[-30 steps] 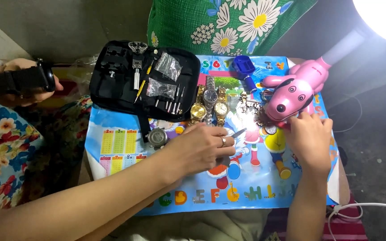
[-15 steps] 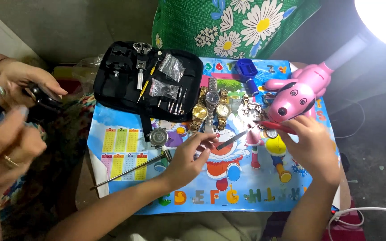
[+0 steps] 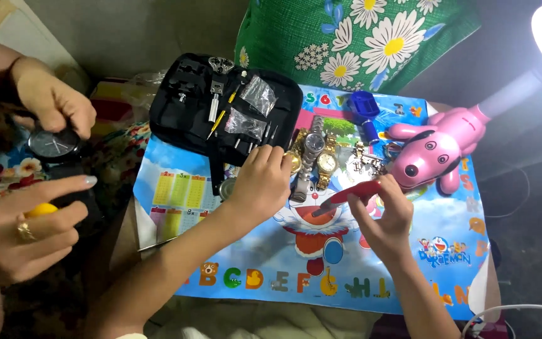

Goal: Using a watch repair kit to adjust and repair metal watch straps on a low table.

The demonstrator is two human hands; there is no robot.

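Left hand [image 3: 261, 182] moved up to black tool case [image 3: 183, 113] edge, fingers curled, contents unclear; right hand [image 3: 381, 216] pinching red-handled tool [image 3: 352, 193]; watches [image 3: 315, 157] between.

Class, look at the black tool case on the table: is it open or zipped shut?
Open. The black tool case lies spread flat, its inside showing small tools and clear plastic bags.

We see a red-handled tool [image 3: 354, 193] lying nearly level above the middle of the mat [image 3: 409, 276], near the watches [image 3: 313, 157].
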